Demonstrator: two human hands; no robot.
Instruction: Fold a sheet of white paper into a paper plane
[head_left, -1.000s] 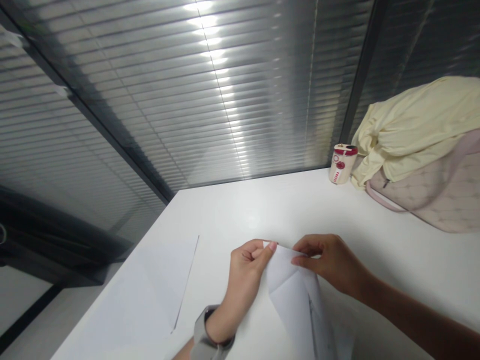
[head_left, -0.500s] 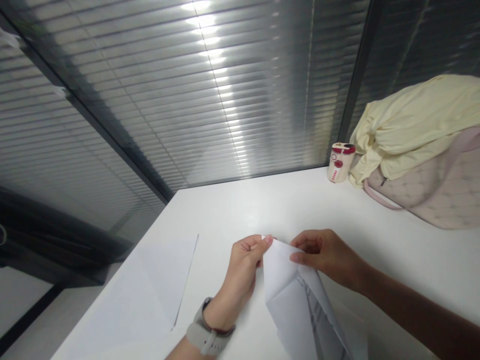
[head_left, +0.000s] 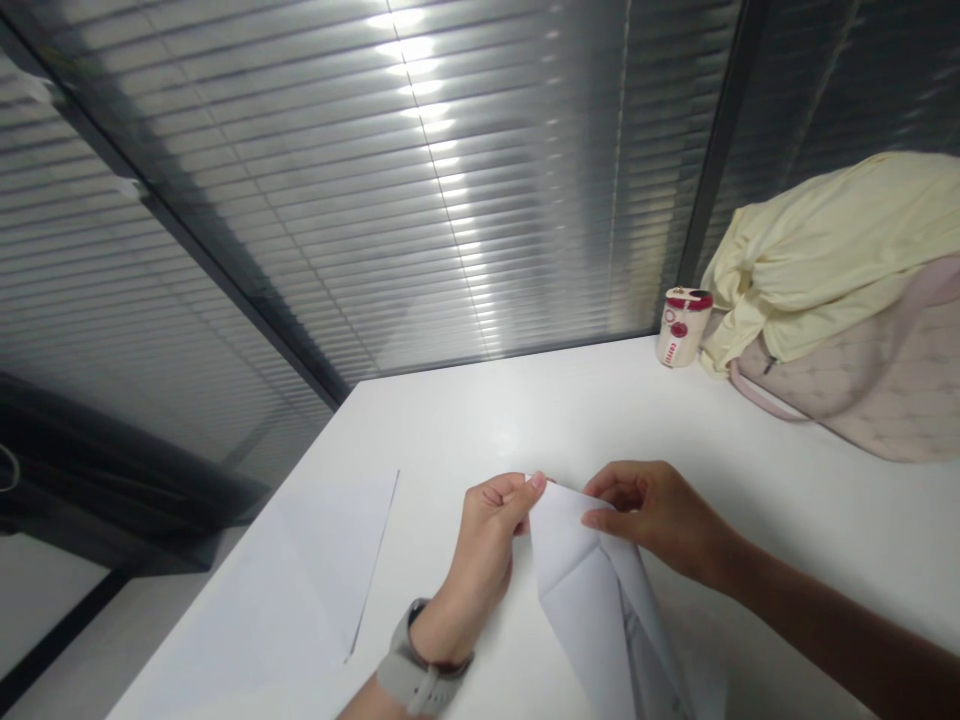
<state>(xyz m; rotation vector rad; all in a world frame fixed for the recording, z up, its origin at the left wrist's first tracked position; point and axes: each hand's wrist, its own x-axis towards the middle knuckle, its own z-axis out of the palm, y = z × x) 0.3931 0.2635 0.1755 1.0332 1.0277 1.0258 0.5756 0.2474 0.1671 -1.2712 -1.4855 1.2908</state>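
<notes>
A folded sheet of white paper (head_left: 577,590) is held up between my two hands, its lower end running out of the bottom of the view. My left hand (head_left: 493,525), with a grey-strapped watch (head_left: 420,660) on the wrist, pinches the top left corner between thumb and fingers. On the upper right edge my right hand (head_left: 660,515) grips the paper, thumb in front and fingers behind. Creases cross the front of the paper, and dark marks show inside the fold on its right side.
Another white sheet (head_left: 300,570) lies on the white table (head_left: 480,420) at the left. At the back right stands a cream and red coffee cup (head_left: 684,328), beside a pink quilted bag (head_left: 885,390) with pale yellow cloth (head_left: 840,250) over it. Blinds (head_left: 450,200) rise behind the table.
The paper's right-hand fold has tilted slightly, so less of the dark marks inside shows. Both hands keep their hold in nearly the same place.
</notes>
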